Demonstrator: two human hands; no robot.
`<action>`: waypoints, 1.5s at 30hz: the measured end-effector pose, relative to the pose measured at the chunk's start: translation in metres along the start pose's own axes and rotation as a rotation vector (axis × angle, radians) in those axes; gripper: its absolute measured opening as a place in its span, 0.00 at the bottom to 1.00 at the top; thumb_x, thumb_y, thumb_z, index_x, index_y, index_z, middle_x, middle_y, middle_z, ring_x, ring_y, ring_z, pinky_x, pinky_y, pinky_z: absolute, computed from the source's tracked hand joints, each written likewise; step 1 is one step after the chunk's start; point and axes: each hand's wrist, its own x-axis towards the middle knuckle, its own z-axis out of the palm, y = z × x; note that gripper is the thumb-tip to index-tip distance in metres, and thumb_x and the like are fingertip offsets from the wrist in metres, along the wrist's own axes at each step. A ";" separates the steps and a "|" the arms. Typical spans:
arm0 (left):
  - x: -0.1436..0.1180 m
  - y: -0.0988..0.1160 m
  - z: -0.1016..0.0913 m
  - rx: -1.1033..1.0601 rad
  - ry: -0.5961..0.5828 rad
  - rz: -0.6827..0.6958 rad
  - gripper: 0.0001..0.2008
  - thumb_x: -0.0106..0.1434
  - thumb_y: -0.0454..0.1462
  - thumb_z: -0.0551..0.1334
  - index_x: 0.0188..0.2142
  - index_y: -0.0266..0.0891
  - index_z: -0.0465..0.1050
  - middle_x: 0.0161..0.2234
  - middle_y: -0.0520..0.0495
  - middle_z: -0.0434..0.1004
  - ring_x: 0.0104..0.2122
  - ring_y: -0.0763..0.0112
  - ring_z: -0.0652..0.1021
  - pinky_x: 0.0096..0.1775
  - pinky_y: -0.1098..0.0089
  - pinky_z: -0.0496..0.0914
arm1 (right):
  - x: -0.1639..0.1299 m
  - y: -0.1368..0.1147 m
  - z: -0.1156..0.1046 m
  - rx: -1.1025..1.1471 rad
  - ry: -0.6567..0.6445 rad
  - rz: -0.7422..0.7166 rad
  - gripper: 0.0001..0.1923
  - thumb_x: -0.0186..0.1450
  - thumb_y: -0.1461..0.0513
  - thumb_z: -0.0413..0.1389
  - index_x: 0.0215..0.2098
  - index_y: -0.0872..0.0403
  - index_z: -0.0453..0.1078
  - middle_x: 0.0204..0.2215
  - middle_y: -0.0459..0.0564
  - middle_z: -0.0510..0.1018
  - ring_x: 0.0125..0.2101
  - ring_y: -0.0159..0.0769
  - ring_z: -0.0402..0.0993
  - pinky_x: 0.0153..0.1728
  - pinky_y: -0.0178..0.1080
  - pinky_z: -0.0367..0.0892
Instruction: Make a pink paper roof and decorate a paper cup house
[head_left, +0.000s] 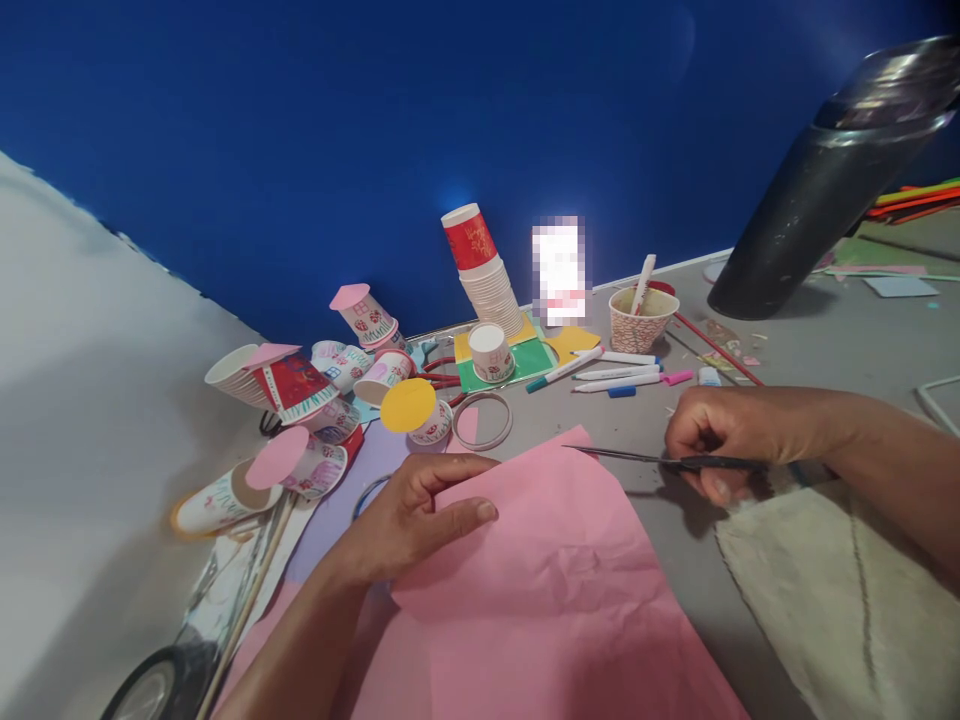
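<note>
My left hand (427, 515) is closed on a large sheet of pink paper (555, 560), thumb on top and fingers underneath. The paper is creased and spreads toward me over the table. In my right hand (720, 440) is a pair of scissors (645, 457), its blades pointing left and reaching the paper's far edge. The grip on the handles is partly hidden by the hand. Just beyond the paper lies a grey ring (482, 421), perhaps a tape roll. Beside my left hand stands a decorated paper cup with a yellow disc (409, 405) on it.
Decorated paper cups (300, 465) crowd the left side. At the back rise a tall cup stack (480, 265), several markers (615, 378) and a patterned cup (643, 320) holding a stick. A black bottle (802, 200) stands back right; a beige cloth-like piece (840, 590) lies front right.
</note>
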 end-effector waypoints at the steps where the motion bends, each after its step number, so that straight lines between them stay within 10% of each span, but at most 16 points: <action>1: 0.000 0.001 0.000 -0.003 -0.002 0.000 0.16 0.67 0.45 0.71 0.50 0.41 0.88 0.37 0.44 0.87 0.36 0.64 0.82 0.36 0.73 0.75 | 0.000 0.001 -0.001 -0.002 -0.003 0.003 0.26 0.47 0.44 0.77 0.25 0.55 0.78 0.20 0.46 0.80 0.18 0.30 0.71 0.16 0.30 0.67; 16: 0.003 0.005 0.005 -0.046 -0.065 -0.026 0.14 0.68 0.45 0.70 0.42 0.36 0.87 0.36 0.44 0.86 0.33 0.67 0.79 0.34 0.74 0.73 | -0.001 -0.002 -0.002 -0.023 -0.033 -0.012 0.26 0.48 0.43 0.77 0.26 0.55 0.79 0.20 0.45 0.78 0.18 0.29 0.70 0.17 0.29 0.66; 25: 0.016 0.006 -0.005 -0.052 0.087 -0.095 0.19 0.61 0.47 0.73 0.45 0.37 0.87 0.28 0.49 0.78 0.26 0.73 0.71 0.28 0.74 0.64 | 0.000 -0.006 0.004 -0.014 0.004 -0.083 0.32 0.48 0.38 0.74 0.27 0.56 0.77 0.18 0.45 0.75 0.16 0.30 0.68 0.12 0.30 0.63; 31: -0.003 0.009 -0.023 -0.185 0.149 -0.259 0.23 0.61 0.50 0.75 0.51 0.41 0.85 0.39 0.46 0.84 0.36 0.68 0.79 0.35 0.73 0.71 | -0.006 -0.008 0.001 -0.065 0.038 -0.206 0.34 0.50 0.34 0.71 0.25 0.56 0.76 0.19 0.47 0.74 0.19 0.30 0.66 0.17 0.31 0.59; 34: -0.027 -0.004 -0.011 -0.665 0.248 -0.357 0.30 0.53 0.51 0.79 0.53 0.41 0.83 0.40 0.44 0.86 0.37 0.62 0.84 0.39 0.67 0.79 | -0.007 -0.008 -0.001 -0.126 0.078 -0.249 0.33 0.52 0.34 0.69 0.25 0.56 0.76 0.19 0.48 0.75 0.20 0.31 0.65 0.20 0.33 0.56; 37: -0.046 -0.014 0.025 -0.955 0.505 -0.378 0.14 0.53 0.39 0.80 0.37 0.40 0.83 0.38 0.48 0.88 0.34 0.71 0.85 0.40 0.73 0.80 | -0.007 -0.009 -0.001 -0.150 0.126 -0.298 0.32 0.54 0.35 0.68 0.23 0.56 0.75 0.19 0.49 0.75 0.21 0.31 0.64 0.22 0.35 0.54; 41: -0.050 -0.012 0.069 -0.906 0.506 -0.338 0.12 0.55 0.38 0.80 0.36 0.38 0.83 0.31 0.46 0.87 0.32 0.66 0.86 0.38 0.71 0.81 | -0.005 -0.008 -0.002 -0.142 0.155 -0.321 0.31 0.56 0.37 0.67 0.21 0.55 0.74 0.18 0.49 0.74 0.21 0.32 0.63 0.23 0.36 0.53; 45: -0.035 0.004 0.051 -0.733 0.568 -0.254 0.19 0.49 0.46 0.83 0.26 0.35 0.79 0.19 0.47 0.80 0.23 0.64 0.81 0.30 0.68 0.79 | -0.001 -0.004 -0.002 -0.070 0.125 -0.348 0.30 0.57 0.37 0.67 0.24 0.55 0.75 0.17 0.46 0.73 0.20 0.31 0.63 0.22 0.35 0.52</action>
